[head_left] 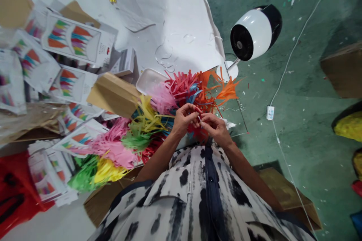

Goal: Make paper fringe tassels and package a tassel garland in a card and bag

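Red twist (197,109) seemed unfinished
Left fingers (191,115), right fingers (210,119) pinched together on it; fringed tassels (182,86) lay loose near printed packets (74,41).

Green floor (254,86), flecked with pale scraps, fills the right of the frame. A white table (186,15) spans the upper left, partly shadowed. Right of it stands a fan (254,34); a brown box (343,71) sits at the right edge.
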